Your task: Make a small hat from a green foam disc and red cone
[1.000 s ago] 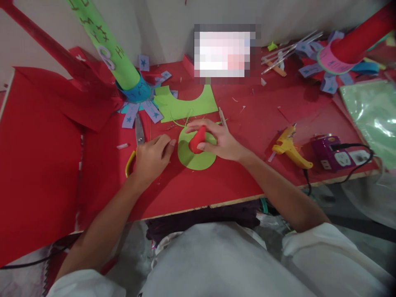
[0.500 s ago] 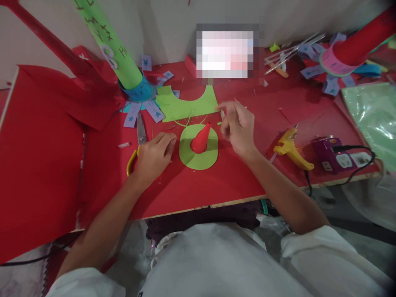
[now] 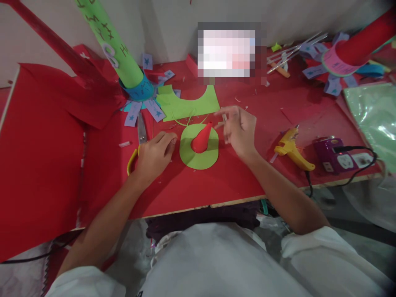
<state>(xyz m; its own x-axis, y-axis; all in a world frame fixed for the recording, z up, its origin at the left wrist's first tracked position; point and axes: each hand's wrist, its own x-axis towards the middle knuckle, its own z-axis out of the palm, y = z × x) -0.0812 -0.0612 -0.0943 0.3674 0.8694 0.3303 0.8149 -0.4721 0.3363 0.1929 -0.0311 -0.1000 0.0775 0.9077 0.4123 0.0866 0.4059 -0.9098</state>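
Observation:
A red paper cone stands in the hole of a light-green paper ring on the red table, its tip leaning to the right. My left hand rests left of the ring, fingers curled together, with nothing visible in them. Under and beside that hand lie yellow-handled scissors, partly hidden. To the right of the cone my right hand hovers, slightly blurred, its index finger stretched toward the left and the others loosely apart. Beyond the ring lies a cut green paper sheet with a curved notch.
A yellow glue gun lies at the right beside a purple power box with a cable. Green and red paper tubes stand at the back. A red board rises at the left. A pixelated rectangle is at the back.
My right hand's fingers have spread further apart, with the index finger reaching more to the left. My left hand, the cone and the ring stay in place.

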